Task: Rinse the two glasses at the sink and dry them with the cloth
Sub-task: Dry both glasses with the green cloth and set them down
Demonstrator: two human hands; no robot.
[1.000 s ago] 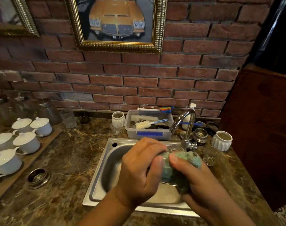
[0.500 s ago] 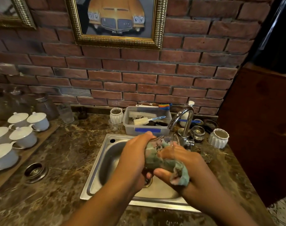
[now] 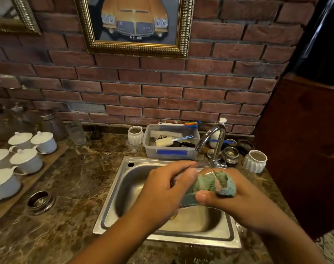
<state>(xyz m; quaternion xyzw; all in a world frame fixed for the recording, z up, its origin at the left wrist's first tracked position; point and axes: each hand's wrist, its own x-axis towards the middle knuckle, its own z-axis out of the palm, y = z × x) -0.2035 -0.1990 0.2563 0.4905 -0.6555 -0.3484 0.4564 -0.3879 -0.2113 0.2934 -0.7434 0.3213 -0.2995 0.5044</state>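
Both hands are occupied above the steel sink [image 3: 114, 197]: the left hand [image 3: 168, 187] curls its fingers round a clear glass [image 3: 204, 166], most of it hidden, while the right hand [image 3: 238, 197] grips a green cloth [image 3: 213, 184] bunched against that glass. The curved tap [image 3: 216, 141] stands just behind them, and a grey plastic tub [image 3: 152, 149] of brushes sits on the marble counter [image 3: 76, 178] beyond.

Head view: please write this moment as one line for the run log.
step: drying | left hand: holds glass | right hand: grips cloth against glass | place: above sink
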